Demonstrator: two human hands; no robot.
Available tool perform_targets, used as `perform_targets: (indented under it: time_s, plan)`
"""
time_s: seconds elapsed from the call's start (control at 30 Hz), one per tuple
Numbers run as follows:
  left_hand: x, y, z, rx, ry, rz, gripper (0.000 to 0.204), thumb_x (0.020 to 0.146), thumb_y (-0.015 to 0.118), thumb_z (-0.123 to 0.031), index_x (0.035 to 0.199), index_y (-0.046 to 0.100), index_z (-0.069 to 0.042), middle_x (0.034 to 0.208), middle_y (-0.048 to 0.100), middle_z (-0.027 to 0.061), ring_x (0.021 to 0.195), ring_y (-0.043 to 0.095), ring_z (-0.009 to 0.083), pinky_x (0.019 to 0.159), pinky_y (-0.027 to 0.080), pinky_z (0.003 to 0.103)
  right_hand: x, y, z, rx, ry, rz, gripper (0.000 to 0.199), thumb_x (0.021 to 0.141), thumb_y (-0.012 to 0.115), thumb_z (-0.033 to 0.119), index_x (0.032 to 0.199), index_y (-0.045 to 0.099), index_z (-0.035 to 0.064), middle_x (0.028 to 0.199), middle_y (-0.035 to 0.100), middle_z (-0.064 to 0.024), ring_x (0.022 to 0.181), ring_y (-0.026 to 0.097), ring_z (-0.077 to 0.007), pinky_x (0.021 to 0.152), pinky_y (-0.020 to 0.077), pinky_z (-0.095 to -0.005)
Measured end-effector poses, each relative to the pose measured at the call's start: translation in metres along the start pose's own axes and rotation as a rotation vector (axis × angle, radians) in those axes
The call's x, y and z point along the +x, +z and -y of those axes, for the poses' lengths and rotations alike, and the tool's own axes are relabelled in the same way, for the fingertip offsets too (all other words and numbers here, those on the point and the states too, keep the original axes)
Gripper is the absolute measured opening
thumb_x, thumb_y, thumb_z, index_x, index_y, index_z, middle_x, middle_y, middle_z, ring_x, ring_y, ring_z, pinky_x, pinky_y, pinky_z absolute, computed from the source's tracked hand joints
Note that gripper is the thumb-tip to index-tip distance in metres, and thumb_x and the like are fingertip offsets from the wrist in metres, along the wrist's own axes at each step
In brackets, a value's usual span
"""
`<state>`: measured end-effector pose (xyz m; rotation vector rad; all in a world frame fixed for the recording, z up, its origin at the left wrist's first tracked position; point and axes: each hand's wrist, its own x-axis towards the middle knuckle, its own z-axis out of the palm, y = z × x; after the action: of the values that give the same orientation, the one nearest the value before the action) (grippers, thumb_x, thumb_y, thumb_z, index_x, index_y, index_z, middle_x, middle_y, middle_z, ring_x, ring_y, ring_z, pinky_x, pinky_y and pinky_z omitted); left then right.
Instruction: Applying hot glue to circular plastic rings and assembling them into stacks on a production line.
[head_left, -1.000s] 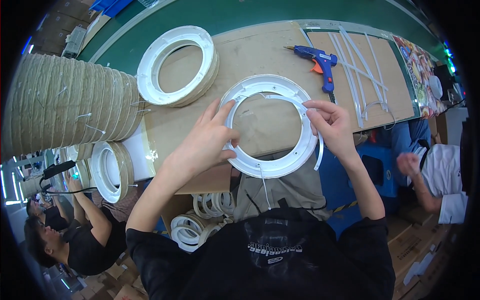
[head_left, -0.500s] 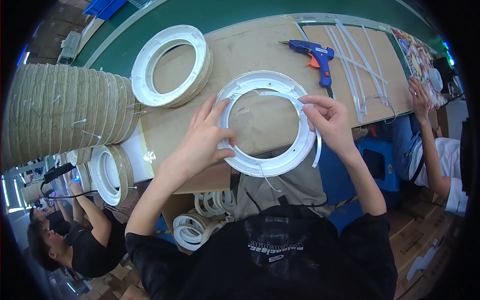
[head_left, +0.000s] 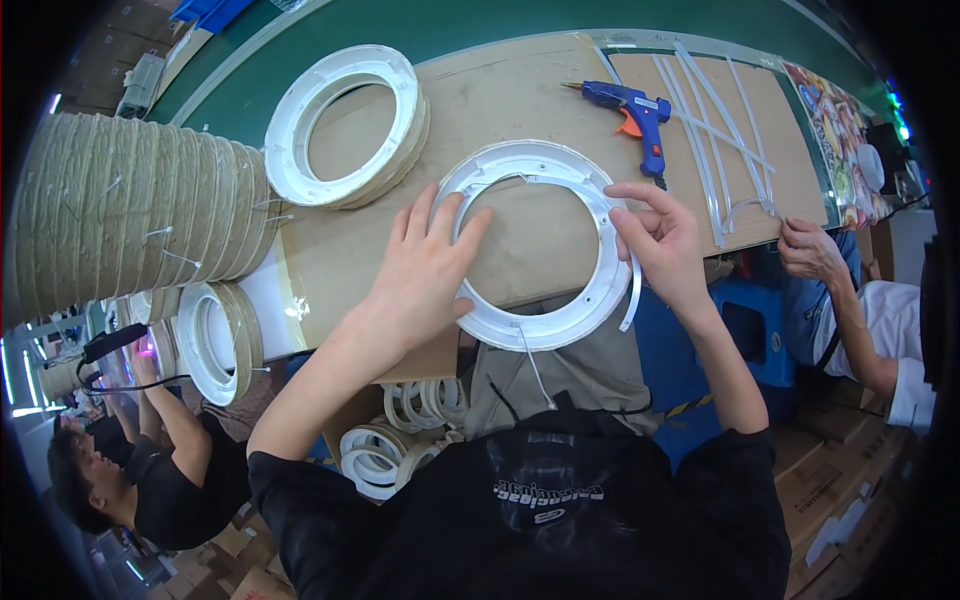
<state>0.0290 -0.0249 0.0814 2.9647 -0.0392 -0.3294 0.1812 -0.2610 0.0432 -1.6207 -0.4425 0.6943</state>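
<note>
A white ring-shaped frame [head_left: 545, 330] rests near the front edge of the cardboard-covered bench. A narrow white strip [head_left: 632, 305], like an LED strip, runs along the ring's far inner wall, and its loose end hangs outside the right rim. My right hand [head_left: 662, 240] pinches that strip at the ring's right side. My left hand [head_left: 420, 265] lies over the left rim, fingers spread. From the ring's near side hangs a thin white wire [head_left: 537, 368] with a small end piece. A blue glue gun [head_left: 640, 115] with an orange trigger lies beyond my right hand.
Several white strips [head_left: 712, 150] lie on cardboard at the right, where a co-worker's hand [head_left: 812, 252] touches one end. Another ring [head_left: 290, 130] stands far left beside a stack of cord-wrapped rings [head_left: 140, 210]. A box below holds more rings [head_left: 375, 460]. Another person works at left.
My left hand's fingers have straightened and spread from a curled hold on the rim. My right hand barely moved. The co-worker's hand has come down and left to the strips' ends.
</note>
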Motion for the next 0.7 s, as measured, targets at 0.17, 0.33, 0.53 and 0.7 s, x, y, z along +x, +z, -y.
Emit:
perform_targets:
  time_s: [0.17, 0.33, 0.53, 0.7]
  plan:
    - [0.002, -0.002, 0.005, -0.11, 0.041, -0.039, 0.1, 0.063, 0.086, -0.018, 0.148, 0.035, -0.005, 0.15, 0.035, 0.0223, 0.143, 0.026, 0.045, 0.115, 0.027, 0.055, -0.001, 0.003, -0.009, 0.013, -0.065, -0.042, 0.016, 0.097, 0.06, 0.012, 0.11, 0.063, 0.0017, 0.062, 0.06, 0.0008, 0.051, 0.049, -0.0013, 0.047, 0.0326, -0.0187]
    - [0.001, 0.01, 0.005, -0.099, 0.076, -0.063, 0.103, 0.063, 0.088, -0.021, 0.148, 0.033, -0.003, 0.153, 0.032, 0.0227, 0.143, 0.026, 0.0443, 0.115, 0.027, 0.056, 0.005, 0.006, -0.002, -0.09, -0.088, -0.064, 0.012, 0.097, 0.061, 0.012, 0.1, 0.063, 0.0008, 0.065, 0.063, -0.0014, 0.053, 0.053, -0.0015, 0.047, 0.0348, -0.0176]
    - [0.0, 0.01, 0.002, -0.123, 0.055, -0.097, 0.103, 0.063, 0.088, -0.019, 0.148, 0.033, -0.001, 0.152, 0.032, 0.0256, 0.144, 0.026, 0.043, 0.115, 0.027, 0.055, 0.012, 0.01, 0.002, -0.204, -0.159, -0.115, 0.015, 0.095, 0.062, 0.01, 0.099, 0.065, -0.0038, 0.068, 0.066, -0.0038, 0.058, 0.058, -0.0034, 0.051, 0.0409, -0.0169]
    - [-0.007, 0.016, 0.002, -0.165, -0.013, -0.103, 0.105, 0.061, 0.088, -0.018, 0.149, 0.033, -0.003, 0.153, 0.034, 0.0226, 0.146, 0.025, 0.0396, 0.116, 0.027, 0.052, 0.009, 0.014, 0.007, -0.375, -0.164, -0.141, 0.015, 0.093, 0.063, 0.009, 0.096, 0.067, -0.0056, 0.068, 0.068, -0.0045, 0.061, 0.061, -0.0042, 0.053, 0.044, -0.018]
